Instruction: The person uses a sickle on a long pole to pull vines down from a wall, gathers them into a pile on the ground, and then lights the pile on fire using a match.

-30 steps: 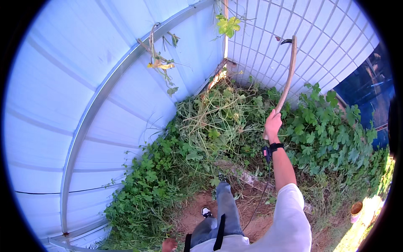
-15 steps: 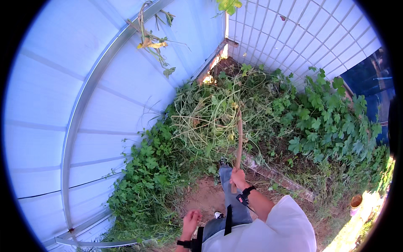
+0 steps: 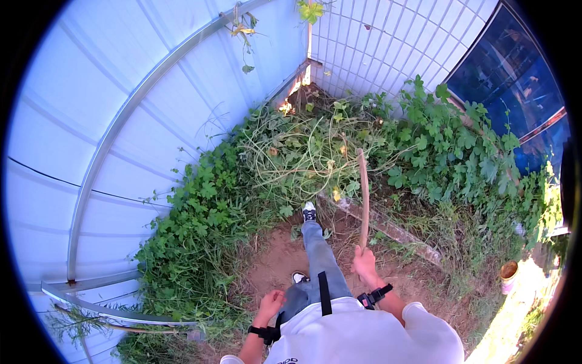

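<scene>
My right hand (image 3: 364, 264) grips the lower end of a long, slightly curved wooden stick (image 3: 364, 200). The stick points away from me, and its far end is by the right side of a heap of pulled vines (image 3: 291, 158). The heap is a tangle of pale stems and wilting leaves. Held low in front of my body, my left hand (image 3: 272, 303) has its fingers curled in, with nothing seen in them. Both wrists wear black straps.
Leafy plants line the white panel wall (image 3: 115, 158) and the white gridded wall (image 3: 400, 36). A concrete edging (image 3: 394, 230) crosses the soil past my feet. To the right stand a bucket (image 3: 508, 276) and a blue panel (image 3: 509, 85). A metal rail (image 3: 115, 310) curves at lower left.
The stick's far end has come away from the vine heap, toward the right. My view has shifted right, and a front shoe now shows at the heap's near edge.
</scene>
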Demonstrator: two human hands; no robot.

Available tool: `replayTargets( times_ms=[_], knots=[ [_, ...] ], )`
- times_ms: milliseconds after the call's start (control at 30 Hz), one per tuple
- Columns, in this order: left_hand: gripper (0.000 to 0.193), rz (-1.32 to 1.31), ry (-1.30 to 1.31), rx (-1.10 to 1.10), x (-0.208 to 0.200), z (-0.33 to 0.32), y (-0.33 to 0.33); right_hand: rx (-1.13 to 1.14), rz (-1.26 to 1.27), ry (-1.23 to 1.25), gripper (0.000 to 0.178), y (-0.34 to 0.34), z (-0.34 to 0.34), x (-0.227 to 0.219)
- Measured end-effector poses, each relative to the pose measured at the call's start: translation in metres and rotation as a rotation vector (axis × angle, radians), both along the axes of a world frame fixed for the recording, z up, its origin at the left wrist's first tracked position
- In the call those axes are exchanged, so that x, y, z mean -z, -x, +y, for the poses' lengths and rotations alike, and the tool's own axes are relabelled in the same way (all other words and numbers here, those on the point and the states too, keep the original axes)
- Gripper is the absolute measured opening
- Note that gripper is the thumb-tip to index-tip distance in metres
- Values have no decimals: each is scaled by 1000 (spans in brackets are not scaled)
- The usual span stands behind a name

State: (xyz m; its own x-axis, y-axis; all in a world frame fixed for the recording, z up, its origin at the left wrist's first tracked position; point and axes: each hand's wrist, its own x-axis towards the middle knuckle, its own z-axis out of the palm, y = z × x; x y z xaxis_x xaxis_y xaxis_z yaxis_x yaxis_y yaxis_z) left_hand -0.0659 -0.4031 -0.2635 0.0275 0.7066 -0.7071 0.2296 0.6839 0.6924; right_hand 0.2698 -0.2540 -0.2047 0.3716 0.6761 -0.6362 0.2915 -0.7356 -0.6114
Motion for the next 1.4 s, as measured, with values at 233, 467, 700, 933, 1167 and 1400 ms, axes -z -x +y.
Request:
replayTargets(
  times_ms=[233, 467, 700, 933, 1167, 1400],
  knots=[
    [22, -5, 79, -40, -10, -21, 1, 46, 141, 117, 39, -51, -66, -51],
    [27, 117, -2, -26, -36, 56, -11, -196, -245, -85, 47, -72, 39, -23],
    [27, 206, -20, 84, -28, 42, -6, -242, -579, -367, 44, -97, 85, 44],
    [35, 255, 86, 108, 5, -17, -1, 281, 605, -498, 34, -70, 153, -84],
    [34, 204, 82, 56, 13, -22, -4, 227, 726, -565, 32, -54, 109, -126],
    [36, 240, 47, 4, 6, -21, 5, 312, 1017, -158, 32, -43, 65, -65]
  ],
)
